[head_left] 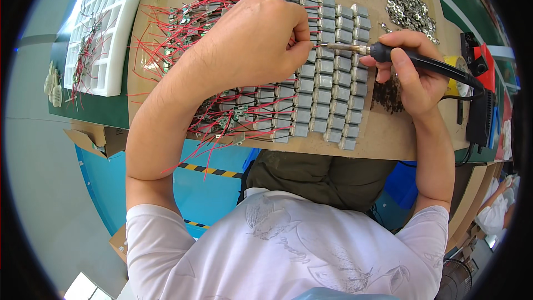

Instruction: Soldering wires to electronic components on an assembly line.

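My right hand [417, 75] grips a soldering iron [383, 53] by its black handle, with the metal tip pointing left. Close to that tip, the fingers of my left hand [261, 39] are pinched together; what lies between them is hidden. Both hands are over rows of small grey motors [323, 81] packed side by side on the table. Red and black wires [266, 112] run from the motors on the left to small green circuit boards [239, 114]. My left hand and forearm cover part of the rows.
A white divided tray [114, 50] stands at the left with wired boards inside. Small shiny metal parts [410, 11] lie heaped at the far right. Brown crumbs [388, 95] sit near a yellow roll [458, 75] and a black-and-red device [482, 105]. The iron's cord trails right.
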A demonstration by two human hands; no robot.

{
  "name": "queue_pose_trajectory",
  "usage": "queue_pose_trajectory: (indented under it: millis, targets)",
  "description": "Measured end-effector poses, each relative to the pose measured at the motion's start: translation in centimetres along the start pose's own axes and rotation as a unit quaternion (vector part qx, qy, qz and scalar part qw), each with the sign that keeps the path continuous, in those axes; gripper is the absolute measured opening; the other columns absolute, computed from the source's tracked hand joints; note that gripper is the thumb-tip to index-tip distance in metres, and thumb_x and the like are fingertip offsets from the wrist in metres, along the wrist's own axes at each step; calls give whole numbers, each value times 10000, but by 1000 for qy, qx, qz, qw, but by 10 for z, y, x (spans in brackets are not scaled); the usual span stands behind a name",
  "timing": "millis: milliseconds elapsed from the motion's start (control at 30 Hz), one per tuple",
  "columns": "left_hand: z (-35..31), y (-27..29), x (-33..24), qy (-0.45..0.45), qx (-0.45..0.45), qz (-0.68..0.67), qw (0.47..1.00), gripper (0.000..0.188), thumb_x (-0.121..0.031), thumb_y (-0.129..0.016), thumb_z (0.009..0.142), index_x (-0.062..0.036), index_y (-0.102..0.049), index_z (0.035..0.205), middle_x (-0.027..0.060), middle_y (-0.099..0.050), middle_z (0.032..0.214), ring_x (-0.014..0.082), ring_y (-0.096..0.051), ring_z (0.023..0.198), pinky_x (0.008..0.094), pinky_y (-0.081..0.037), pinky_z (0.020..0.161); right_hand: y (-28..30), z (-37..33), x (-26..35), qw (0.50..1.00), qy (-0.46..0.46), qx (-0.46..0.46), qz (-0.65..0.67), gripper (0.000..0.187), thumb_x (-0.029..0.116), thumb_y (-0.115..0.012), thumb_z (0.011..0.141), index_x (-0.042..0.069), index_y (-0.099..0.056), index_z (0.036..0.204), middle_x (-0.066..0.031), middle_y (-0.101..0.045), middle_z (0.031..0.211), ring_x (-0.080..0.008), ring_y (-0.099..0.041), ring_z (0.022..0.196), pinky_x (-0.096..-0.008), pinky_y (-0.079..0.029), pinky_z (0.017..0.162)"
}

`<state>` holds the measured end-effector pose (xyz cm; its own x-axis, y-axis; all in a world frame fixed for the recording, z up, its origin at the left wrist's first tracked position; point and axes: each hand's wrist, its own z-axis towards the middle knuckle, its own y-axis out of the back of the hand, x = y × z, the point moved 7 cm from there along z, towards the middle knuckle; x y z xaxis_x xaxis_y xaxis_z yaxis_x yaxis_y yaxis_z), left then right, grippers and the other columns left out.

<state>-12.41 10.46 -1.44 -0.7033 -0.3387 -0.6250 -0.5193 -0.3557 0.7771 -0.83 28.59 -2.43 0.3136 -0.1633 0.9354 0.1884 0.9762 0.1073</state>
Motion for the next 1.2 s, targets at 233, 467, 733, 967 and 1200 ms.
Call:
queue_pose_trajectory:
  millis: [233,467,733,967,1200]
  targets:
    - [0,0,0,12,5,-7,1000,139,-106,-709,815,24,-658,817,98,-639,673,189,-606,603,319,-505,602,2,-2,6,1000,-12,-20,-12,173,-6,-558,968,-70,-652,1099,-76,-673,768,-66,-632,626,-311,-641,722]
    - [-1,1,-1,9,3,-8,1000,142,-107,-714,816,25,-659,819,92,-638,672,182,-603,602,315,-503,599,4,-3,6,1000,11,-26,2,159,-16,-553,961,-74,-651,1072,-67,-658,733,-60,-602,587,-315,-641,692]
    - [0,1,-1,8,3,-10,1000,147,-110,-718,816,26,-662,820,91,-639,672,177,-607,607,310,-508,602,3,-4,10,999,25,-26,-4,152,-29,-547,949,-69,-651,1052,-70,-662,731,-58,-600,586,-299,-630,676]
    - [0,1,0,7,5,-16,1000,149,-112,-720,818,26,-663,818,95,-649,681,177,-625,621,307,-515,612,4,-4,11,999,34,-20,-13,151,-22,-555,950,-67,-652,1055,-84,-676,769,-62,-605,586,-281,-619,661]
    - [-2,5,-5,-2,6,-19,1000,155,-97,-736,815,9,-651,889,78,-623,702,172,-595,603,307,-491,583,5,-4,12,999,35,-16,-20,154,-11,-563,954,-63,-656,1064,-82,-678,786,-61,-614,590,-251,-605,636]
